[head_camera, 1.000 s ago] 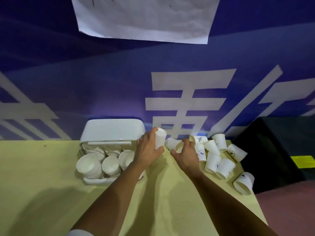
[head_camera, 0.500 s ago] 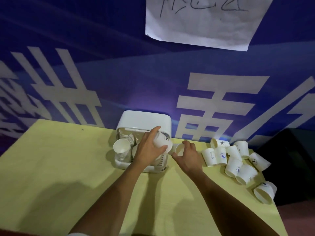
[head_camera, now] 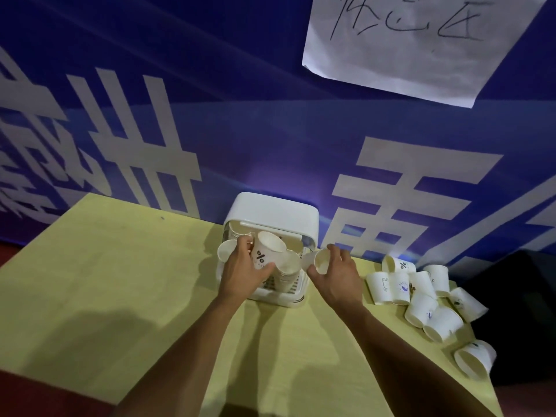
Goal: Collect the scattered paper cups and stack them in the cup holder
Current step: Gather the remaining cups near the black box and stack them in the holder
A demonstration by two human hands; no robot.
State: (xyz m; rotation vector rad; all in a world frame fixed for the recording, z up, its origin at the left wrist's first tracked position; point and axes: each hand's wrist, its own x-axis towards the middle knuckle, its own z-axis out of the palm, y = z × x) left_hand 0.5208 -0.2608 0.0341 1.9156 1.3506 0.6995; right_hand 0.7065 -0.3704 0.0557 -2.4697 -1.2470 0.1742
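Right now I am gripping a paper cup marked with a percent sign in my left hand, fingers curled round it, tilted over the white cup holder at twelve o'clock on the yellow table. My right hand is pinching a second cup on its side at the holder's three o'clock edge. The scattered cups are lying farther out at three o'clock.

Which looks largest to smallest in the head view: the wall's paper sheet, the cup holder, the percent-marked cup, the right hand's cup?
1. paper sheet
2. cup holder
3. percent-marked cup, gripped by the left hand
4. sideways cup, probably: the right hand hides part of it, so the last pair is unsure.
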